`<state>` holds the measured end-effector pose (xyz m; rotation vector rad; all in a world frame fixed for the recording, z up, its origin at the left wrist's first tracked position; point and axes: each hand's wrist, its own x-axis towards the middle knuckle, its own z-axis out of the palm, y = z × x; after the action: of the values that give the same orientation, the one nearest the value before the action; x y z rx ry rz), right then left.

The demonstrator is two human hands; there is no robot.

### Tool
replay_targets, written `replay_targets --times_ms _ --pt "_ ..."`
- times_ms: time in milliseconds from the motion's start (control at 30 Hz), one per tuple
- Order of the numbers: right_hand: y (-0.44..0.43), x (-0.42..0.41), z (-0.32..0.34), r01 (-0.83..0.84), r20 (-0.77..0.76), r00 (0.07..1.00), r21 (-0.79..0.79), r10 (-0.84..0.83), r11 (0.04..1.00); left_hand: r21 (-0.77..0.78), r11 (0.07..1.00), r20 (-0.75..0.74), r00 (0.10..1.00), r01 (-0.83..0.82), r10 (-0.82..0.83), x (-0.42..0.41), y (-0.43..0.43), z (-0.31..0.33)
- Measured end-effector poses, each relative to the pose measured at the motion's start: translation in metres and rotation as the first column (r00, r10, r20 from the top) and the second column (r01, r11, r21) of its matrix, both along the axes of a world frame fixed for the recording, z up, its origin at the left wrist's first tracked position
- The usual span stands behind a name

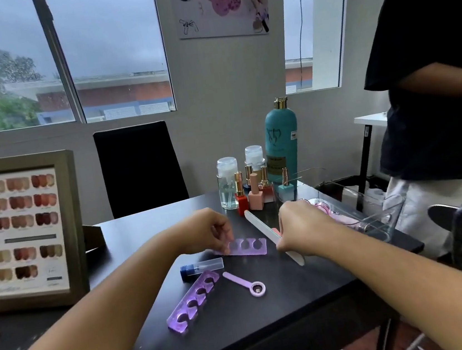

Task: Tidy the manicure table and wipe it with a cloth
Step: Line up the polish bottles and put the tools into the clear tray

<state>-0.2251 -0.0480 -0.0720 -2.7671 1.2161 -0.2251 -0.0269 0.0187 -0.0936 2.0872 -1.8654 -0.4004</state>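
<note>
Head view shows the tidying stage in hand: loose tools are being gathered, and no cloth is in sight, so I judge wiping to be some way off. The left hand [210, 231] pinches one end of a purple toe separator [247, 247] that lies flat on the black table [298, 306]. The right hand [302, 224] is curled round a long white nail file [262, 228], which slants from 11 to 5 o'clock through the fist. The hands are near each other, with the separator between them.

A clear organiser bin [388, 208] sits at 3 o'clock of the right hand and is the likely drop point. At 6 o'clock of the left hand lie a blue-capped tube [202, 267], a second toe separator [193, 306] and a lilac tool [244, 285], all untouched.

Next, I judge, both held items need lifting and carrying right into the bin without knocking the polish bottles [252, 195] at 12 o'clock.
</note>
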Motion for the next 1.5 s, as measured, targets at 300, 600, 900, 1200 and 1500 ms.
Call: replay_targets --times_ms 300,600,900,1200,1500 --pt "-0.036 -0.052 0.055 -0.019 0.292 0.956 0.149 -0.026 0.989 -0.251 0.968 -0.288 0.954 0.004 -0.079 -0.017 -0.009 0.048" --pt "-0.115 -0.081 0.055 0.155 0.198 0.963 0.151 -0.183 0.976 -0.338 0.94 -0.21 0.969 0.056 -0.133 -0.071 -0.091 0.064" --pt "-0.133 -0.069 0.037 0.17 -0.039 0.985 0.067 -0.167 0.983 -0.302 0.952 -0.05 0.996 0.053 -0.072 -0.079 -0.13 0.034" --pt "-0.112 -0.076 0.043 0.172 -0.157 0.973 0.015 -0.167 0.985 -0.355 0.934 -0.019 0.999 0.028 -0.037 -0.069 -0.106 0.039" --pt "-0.034 -0.019 0.041 -0.174 0.161 0.973 0.043 0.165 0.984 -0.35 0.93 -0.007 0.993 -0.115 0.121 -0.018 -0.018 0.036"
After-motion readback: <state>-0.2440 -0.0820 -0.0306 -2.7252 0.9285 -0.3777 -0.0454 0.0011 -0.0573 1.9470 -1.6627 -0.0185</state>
